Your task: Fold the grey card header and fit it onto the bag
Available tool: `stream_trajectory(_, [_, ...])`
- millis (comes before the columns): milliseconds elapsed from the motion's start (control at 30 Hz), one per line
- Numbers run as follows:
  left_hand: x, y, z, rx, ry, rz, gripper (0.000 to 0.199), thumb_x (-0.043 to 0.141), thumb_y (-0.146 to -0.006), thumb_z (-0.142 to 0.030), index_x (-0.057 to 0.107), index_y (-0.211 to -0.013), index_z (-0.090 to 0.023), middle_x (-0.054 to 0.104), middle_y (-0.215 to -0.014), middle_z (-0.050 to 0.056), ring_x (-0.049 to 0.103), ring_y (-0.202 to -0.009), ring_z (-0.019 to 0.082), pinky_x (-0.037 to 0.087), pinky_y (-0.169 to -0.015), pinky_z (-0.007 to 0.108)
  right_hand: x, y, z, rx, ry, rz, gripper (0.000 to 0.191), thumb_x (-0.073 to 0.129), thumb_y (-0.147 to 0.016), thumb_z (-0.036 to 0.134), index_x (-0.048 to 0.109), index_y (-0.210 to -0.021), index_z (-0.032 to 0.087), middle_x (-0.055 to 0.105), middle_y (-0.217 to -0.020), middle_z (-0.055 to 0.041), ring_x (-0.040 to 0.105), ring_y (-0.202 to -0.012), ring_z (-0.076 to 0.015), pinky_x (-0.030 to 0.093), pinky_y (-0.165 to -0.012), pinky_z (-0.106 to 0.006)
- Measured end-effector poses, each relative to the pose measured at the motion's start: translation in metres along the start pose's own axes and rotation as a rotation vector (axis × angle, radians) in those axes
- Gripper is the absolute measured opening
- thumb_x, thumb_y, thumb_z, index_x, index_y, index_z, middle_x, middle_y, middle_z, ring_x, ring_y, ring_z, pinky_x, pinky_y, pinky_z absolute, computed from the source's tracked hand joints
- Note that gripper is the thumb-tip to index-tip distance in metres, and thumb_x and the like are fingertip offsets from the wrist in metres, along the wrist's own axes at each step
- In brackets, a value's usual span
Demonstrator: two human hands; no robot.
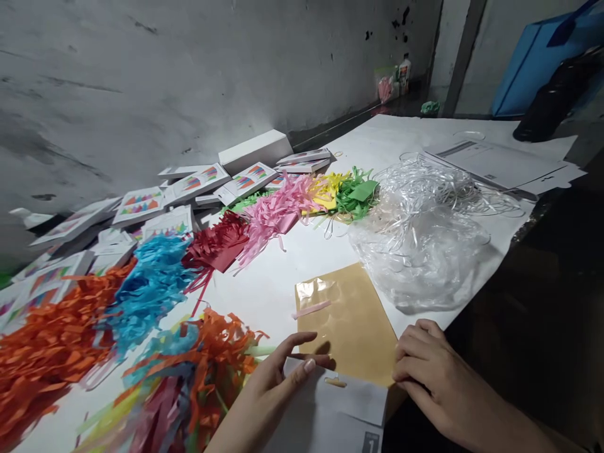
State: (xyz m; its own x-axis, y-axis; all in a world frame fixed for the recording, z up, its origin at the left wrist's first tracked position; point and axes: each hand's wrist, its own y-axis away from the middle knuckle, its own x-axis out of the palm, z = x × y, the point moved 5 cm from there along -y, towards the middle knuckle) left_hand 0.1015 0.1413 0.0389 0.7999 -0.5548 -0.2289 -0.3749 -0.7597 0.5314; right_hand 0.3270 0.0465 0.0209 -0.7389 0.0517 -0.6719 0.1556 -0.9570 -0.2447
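A flat white packet (330, 409) with a hang slot and a printed "1" lies at the bottom centre. My left hand (283, 377) has its thumb over the packet's top left corner and its fingers around the edge, the index finger stretched out. Under the packet's far end is a brown paper envelope (349, 308), with a shiny clear patch and a thin pink strip (312, 309) near its far left corner. My right hand (429, 365) is closed at the envelope's right edge, fingers curled, close to the packet's corner. What its fingertips pinch is partly hidden.
Fringed paper tassels in orange (56, 333), blue (151, 283), red (221, 242), pink (283, 204) and green (356, 192) line the left. Behind them lie several printed packets (198, 182). A clear plastic bag (419, 264) and silvery string (425, 182) sit right of centre. A black bottle (557, 97) stands far right.
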Motion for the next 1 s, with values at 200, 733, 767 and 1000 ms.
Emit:
stream_trajectory(200, [0.003, 0.001, -0.003, -0.007, 0.032, 0.004, 0.052, 0.067, -0.083, -0.059, 0.06, -0.122, -0.026, 0.08, -0.11, 0.01, 0.065, -0.121, 0.032, 0.041, -0.111, 0.044, 0.001, 0.016, -0.005, -0.214, 0.062, -0.262, 0.027, 0.05, -0.088, 0.0, 0.066, -0.085, 0.022, 0.061, -0.072, 0.0023, 0.057, -0.068, -0.0148, 0.047, -0.08, -0.046])
stream_trajectory(733, [0.001, -0.002, 0.001, -0.01, 0.044, 0.014, 0.059, 0.068, -0.078, -0.065, 0.061, -0.121, -0.026, 0.079, -0.113, 0.013, 0.065, -0.12, 0.034, 0.052, -0.097, 0.043, 0.006, 0.031, -0.003, -0.194, 0.15, -0.393, 0.029, 0.049, -0.086, 0.0, 0.065, -0.081, 0.024, 0.063, -0.068, 0.0028, 0.062, -0.058, -0.0139, 0.055, -0.068, -0.039])
stream_trajectory(767, [0.001, -0.001, 0.001, -0.011, 0.042, 0.017, 0.059, 0.068, -0.078, -0.065, 0.061, -0.121, -0.026, 0.079, -0.113, 0.013, 0.066, -0.119, 0.033, 0.052, -0.097, 0.043, 0.005, 0.033, -0.003, -0.195, 0.149, -0.4, 0.029, 0.049, -0.086, 0.001, 0.064, -0.08, 0.024, 0.063, -0.067, 0.0032, 0.062, -0.057, -0.0137, 0.055, -0.067, -0.038])
stream_trajectory(1000, [0.002, -0.001, -0.002, 0.007, 0.04, -0.001, 0.061, 0.068, -0.077, -0.067, 0.062, -0.12, -0.024, 0.08, -0.111, 0.013, 0.066, -0.118, 0.034, 0.049, -0.102, 0.044, -0.014, 0.062, -0.019, 0.035, -0.035, -0.55, 0.014, 0.053, -0.09, 0.021, 0.059, -0.087, 0.033, 0.066, -0.067, 0.0021, 0.069, -0.063, -0.0225, 0.063, -0.058, -0.035])
